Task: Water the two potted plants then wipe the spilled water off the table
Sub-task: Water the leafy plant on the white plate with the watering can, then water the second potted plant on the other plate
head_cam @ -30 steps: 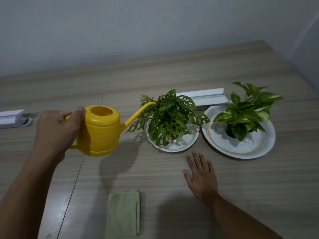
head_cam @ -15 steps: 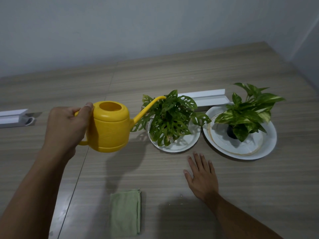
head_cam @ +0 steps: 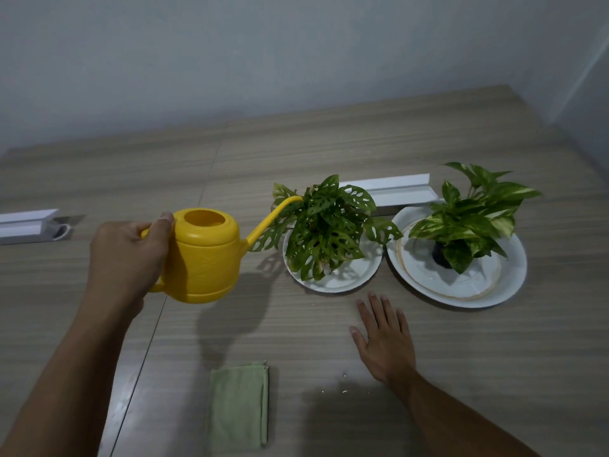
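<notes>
Our left grip [head_cam: 128, 258] grasps a yellow plastic watering can [head_cam: 207, 262], spout at the hole-leaved potted plant [head_cam: 333, 232].
Our right grip [head_cam: 385, 341] lies flat, released, on the wooden worktop [head_cam: 478, 357] near a folded green cloth [head_cam: 239, 410].

1. A plain, pale grey wall [head_cam: 296, 61] rises behind the far edge of the bench, dimly lit.
2. At far right it meets a side wall [head_cam: 590, 94] in a corner.
3. The bench [head_cam: 329, 143] has a light wood-grain top; a seam [head_cam: 147, 354] runs far to near, left of centre.
4. Two white plastic channels lie on it: the left channel [head_cam: 26, 222] at the left edge, the far channel [head_cam: 395, 189] right of centre.
5. Soft shadows darken the near side.
</notes>
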### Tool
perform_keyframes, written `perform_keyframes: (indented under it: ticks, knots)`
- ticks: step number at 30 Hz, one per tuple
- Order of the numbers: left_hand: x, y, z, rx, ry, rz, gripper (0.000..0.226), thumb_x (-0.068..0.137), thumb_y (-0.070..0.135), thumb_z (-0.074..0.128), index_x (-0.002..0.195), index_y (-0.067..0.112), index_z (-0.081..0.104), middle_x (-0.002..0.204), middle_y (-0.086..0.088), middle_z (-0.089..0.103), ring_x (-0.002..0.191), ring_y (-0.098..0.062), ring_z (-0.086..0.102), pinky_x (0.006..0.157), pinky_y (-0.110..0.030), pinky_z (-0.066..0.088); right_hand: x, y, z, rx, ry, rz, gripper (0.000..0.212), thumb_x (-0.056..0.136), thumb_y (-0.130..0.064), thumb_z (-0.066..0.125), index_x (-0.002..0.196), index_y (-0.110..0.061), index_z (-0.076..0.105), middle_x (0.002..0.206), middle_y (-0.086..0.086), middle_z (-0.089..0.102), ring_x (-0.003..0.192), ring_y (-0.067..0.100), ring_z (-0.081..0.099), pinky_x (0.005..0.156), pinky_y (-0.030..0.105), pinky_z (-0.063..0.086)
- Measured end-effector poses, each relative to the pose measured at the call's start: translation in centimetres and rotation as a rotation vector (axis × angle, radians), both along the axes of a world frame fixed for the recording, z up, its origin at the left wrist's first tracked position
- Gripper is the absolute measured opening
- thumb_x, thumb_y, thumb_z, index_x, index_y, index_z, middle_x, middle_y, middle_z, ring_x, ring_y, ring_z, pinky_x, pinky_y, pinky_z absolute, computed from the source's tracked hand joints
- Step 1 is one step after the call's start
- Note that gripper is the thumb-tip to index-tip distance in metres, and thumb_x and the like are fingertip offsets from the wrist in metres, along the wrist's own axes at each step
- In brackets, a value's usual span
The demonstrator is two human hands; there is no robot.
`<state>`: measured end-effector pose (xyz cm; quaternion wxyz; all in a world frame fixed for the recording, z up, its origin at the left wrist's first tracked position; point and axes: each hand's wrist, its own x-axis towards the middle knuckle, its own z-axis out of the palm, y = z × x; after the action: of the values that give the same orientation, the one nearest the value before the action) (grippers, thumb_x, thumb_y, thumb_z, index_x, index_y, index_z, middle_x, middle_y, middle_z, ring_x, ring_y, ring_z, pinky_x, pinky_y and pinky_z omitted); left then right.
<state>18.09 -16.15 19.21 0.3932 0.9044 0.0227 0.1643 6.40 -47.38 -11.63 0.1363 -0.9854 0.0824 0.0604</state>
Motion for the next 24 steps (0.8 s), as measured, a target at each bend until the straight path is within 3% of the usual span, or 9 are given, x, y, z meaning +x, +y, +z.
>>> perform_keyframes:
  ticks: [4, 8, 11, 13, 15, 20, 24]
  knots:
    - [-1.1, 0.9, -2.8, -0.308, 0.091, 0.076, 0.044, 0.089, 0.039, 0.064, 0.058, 0.008, 0.06, 0.05, -0.009, 0.042, 0.048, -0.022, 0.041, 0.055, -0.041, 0.038, -0.2, -0.6, 0.5, 0.005, 0.037, 0.005, 0.065, 0.099, -0.059, 0.008, 0.155, -0.03, -0.005, 0.165, -0.003, -0.011, 0.15, 0.017, -0.017, 0.12, 0.04, -0.011]
    - [-2.3, 1.2, -5.3, -0.565, 0.138, 0.071, 0.056, 0.093, 0.025, 0.064, 0.039, 0.02, 0.053, 0.036, 0.008, 0.034, 0.032, -0.012, 0.032, 0.044, -0.022, 0.029, -1.4, -1.9, 2.6, -0.001, -0.002, 0.001, 0.064, 0.101, -0.055, 0.019, 0.157, -0.024, 0.013, 0.166, -0.001, 0.001, 0.152, 0.017, -0.005, 0.12, 0.037, -0.005]
    - [-3.2, 0.6, -6.1, -0.675, 0.128, 0.024, 0.048, 0.094, 0.022, 0.063, 0.047, 0.02, 0.055, 0.037, 0.01, 0.033, 0.032, -0.009, 0.031, 0.039, -0.017, 0.027, -3.0, -3.3, 4.4, 0.007, -0.031, 0.0, 0.062, 0.1, -0.053, 0.026, 0.154, -0.022, 0.025, 0.165, 0.001, 0.013, 0.152, 0.019, 0.007, 0.12, 0.038, 0.001]
    - [-3.6, -0.1, -6.4, -0.711, 0.113, -0.011, 0.036, 0.093, 0.022, 0.063, 0.058, 0.015, 0.056, 0.038, 0.011, 0.034, 0.033, -0.008, 0.032, 0.039, -0.016, 0.026, -4.4, -4.4, 5.4, 0.014, -0.035, -0.018, 0.06, 0.099, -0.053, 0.028, 0.151, -0.022, 0.03, 0.164, 0.0, 0.018, 0.151, 0.018, 0.01, 0.12, 0.04, 0.005]
    - [-3.7, -0.9, -6.5, -0.724, 0.103, -0.057, 0.036, 0.09, 0.024, 0.063, 0.056, 0.016, 0.054, 0.039, 0.01, 0.033, 0.035, -0.009, 0.031, 0.041, -0.017, 0.025, -5.9, -5.7, 6.0, -0.007, -0.031, -0.043, 0.059, 0.098, -0.052, 0.03, 0.148, -0.022, 0.034, 0.162, 0.001, 0.023, 0.15, 0.018, 0.013, 0.12, 0.041, 0.009]
    - [-3.9, -4.2, -6.2, -0.685, 0.092, -0.152, 0.037, 0.089, 0.028, 0.063, 0.063, 0.006, 0.048, 0.039, 0.01, 0.033, 0.037, -0.012, 0.028, 0.052, -0.032, 0.026, -9.6, -10.3, 6.6, -0.081, -0.011, -0.118, 0.059, 0.097, -0.053, 0.028, 0.146, -0.021, 0.038, 0.16, 0.001, 0.028, 0.149, 0.02, 0.019, 0.119, 0.043, 0.015]
    - [-4.4, -7.9, -5.5, -0.627, 0.086, -0.201, 0.045, 0.091, 0.031, 0.062, 0.05, 0.015, 0.048, 0.038, 0.01, 0.032, 0.037, -0.013, 0.03, 0.052, -0.034, 0.029, -11.0, -15.4, 6.6, -0.107, -0.016, -0.161, 0.061, 0.096, -0.054, 0.027, 0.146, -0.02, 0.04, 0.159, 0.001, 0.032, 0.149, 0.021, 0.021, 0.118, 0.044, 0.018]
